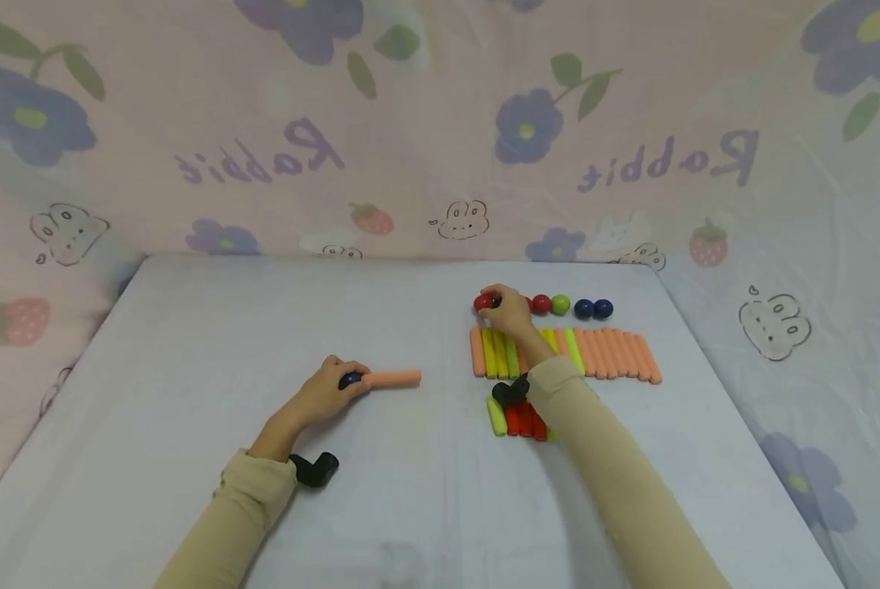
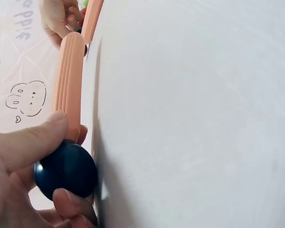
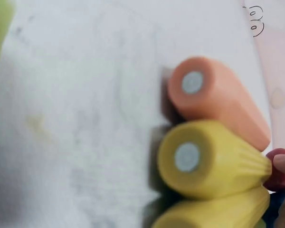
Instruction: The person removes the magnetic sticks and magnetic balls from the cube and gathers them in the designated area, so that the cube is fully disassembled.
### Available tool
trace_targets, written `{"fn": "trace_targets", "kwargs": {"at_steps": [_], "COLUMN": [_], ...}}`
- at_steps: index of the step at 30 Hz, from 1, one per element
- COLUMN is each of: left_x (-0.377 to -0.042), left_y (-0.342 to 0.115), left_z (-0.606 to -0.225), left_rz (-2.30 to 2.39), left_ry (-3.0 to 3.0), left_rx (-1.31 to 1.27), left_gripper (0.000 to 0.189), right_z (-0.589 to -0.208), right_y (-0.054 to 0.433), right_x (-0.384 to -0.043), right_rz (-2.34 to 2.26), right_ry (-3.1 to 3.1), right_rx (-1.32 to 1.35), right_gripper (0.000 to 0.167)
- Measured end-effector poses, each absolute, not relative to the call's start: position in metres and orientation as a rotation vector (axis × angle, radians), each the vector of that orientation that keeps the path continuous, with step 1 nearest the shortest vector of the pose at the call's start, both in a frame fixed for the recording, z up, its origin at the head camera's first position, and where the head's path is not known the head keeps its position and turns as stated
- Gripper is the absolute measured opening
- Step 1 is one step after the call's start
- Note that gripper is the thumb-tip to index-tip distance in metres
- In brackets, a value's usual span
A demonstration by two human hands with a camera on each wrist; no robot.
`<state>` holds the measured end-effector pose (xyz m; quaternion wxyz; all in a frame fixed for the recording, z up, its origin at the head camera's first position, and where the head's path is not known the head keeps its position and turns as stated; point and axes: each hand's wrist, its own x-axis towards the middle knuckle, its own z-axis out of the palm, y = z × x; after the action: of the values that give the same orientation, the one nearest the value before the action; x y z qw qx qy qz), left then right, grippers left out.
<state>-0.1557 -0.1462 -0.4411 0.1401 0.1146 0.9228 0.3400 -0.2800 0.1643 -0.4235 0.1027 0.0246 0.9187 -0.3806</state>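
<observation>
My left hand (image 1: 331,391) holds a dark blue ball (image 2: 69,168) together with an orange magnetic rod (image 2: 70,85); the ball sits against the rod's near end, and the rod points right, close over the table. At the back right, my right hand (image 1: 509,313) has its fingers round a red ball (image 1: 483,303) at the left end of a row of balls. A dark ball shows partly beneath those fingers. Below this hand lies a row of orange and yellow rods (image 1: 617,353), some with pale round end discs visible in the right wrist view.
Right of that hand stand red balls (image 1: 541,304), a green ball (image 1: 561,304) and two dark blue balls (image 1: 593,308). Shorter red and yellow-green rods (image 1: 526,421) lie nearer, partly under the right forearm. A printed cloth (image 1: 410,164) hangs behind the white table (image 1: 381,523).
</observation>
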Motion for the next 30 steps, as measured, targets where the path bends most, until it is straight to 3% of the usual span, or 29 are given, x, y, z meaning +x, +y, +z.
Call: {"fn": "trace_targets", "kwargs": {"at_steps": [21, 30], "left_x": [-0.165, -0.157], "left_y": [-0.148, -0.144], "left_z": [-0.434, -0.441], "left_rz": [0.988, 1.002], "left_ry": [2.7, 2.676], "left_rx": [0.308, 0.291], "left_gripper": [0.029, 0.027], "right_z": [-0.417, -0.412], "right_y": [0.166, 0.157], "right_x": [-0.292, -0.252], "right_rz": [-1.104, -1.276], "right_ry": [2.848, 2.848], "right_rx": [0.042, -0.03], "right_gripper": [0.048, 0.046]}}
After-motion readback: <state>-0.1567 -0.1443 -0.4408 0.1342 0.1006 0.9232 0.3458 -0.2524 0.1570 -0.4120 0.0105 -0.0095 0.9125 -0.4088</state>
